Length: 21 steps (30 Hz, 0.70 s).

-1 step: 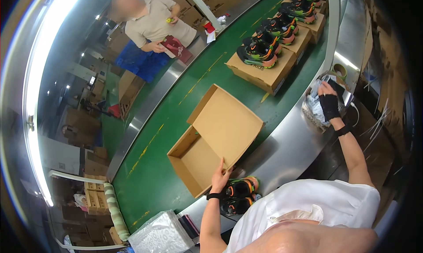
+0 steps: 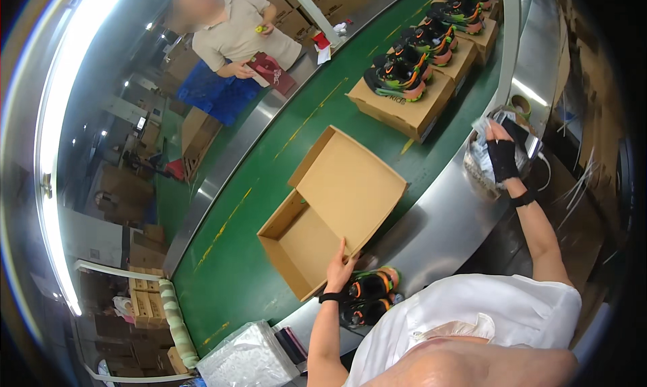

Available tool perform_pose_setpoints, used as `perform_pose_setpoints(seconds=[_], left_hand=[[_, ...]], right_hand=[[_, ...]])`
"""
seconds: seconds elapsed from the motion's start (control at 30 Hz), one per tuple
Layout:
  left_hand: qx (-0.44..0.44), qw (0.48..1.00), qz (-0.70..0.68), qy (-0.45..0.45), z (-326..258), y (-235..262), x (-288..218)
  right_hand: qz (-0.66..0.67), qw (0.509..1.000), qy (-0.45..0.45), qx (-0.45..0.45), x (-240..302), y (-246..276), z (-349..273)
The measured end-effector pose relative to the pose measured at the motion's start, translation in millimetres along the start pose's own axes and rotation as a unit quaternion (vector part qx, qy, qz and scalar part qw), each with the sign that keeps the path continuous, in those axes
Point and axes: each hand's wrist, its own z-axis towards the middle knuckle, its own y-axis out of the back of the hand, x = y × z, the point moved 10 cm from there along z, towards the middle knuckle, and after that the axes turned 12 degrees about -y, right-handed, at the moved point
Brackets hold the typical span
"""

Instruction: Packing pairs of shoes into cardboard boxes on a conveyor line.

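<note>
An open brown cardboard shoe box (image 2: 350, 185) lies on the green belt, its lid folded back. My left hand (image 2: 339, 272) grips the box's near edge, thumb on top of the cardboard, other fingers mostly hidden. Far to the right, my right hand (image 2: 502, 156), in a black fingerless glove, reaches into a container of crumpled pale wrapping (image 2: 477, 163). Its fingers are drawn together at the wrapping; what they hold is too small to make out. Just right of my left wrist sits a pair of black, orange and green sports shoes (image 2: 371, 284).
Shoes (image 2: 397, 73) of the same kind stand on closed boxes (image 2: 411, 110) along the belt's far right. A tape roll (image 2: 520, 105) lies beside the container. Plastic-wrapped sheets (image 2: 249, 356) lie at the lower left. Across the belt, a person (image 2: 246, 33) holds a dark red box.
The box, my left hand and the near shoes have shifted very slightly right. My right hand's fingers have moved a little in the wrapping.
</note>
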Motion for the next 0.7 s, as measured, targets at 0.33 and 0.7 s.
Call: perform_pose_setpoints(seconds=[0.33,0.7], left_hand=[[-0.124,0.938,-0.296,-0.134,-41.8,81.1,-8.2],[-0.457,0.856,0.124,0.206,-405.3,241.1,317.5]], right_hand=[[0.322,0.872,-0.204,0.308,266.9,-182.3,-135.0],[-0.214,0.589,0.246,0.74,352.4,-230.0,-435.7]])
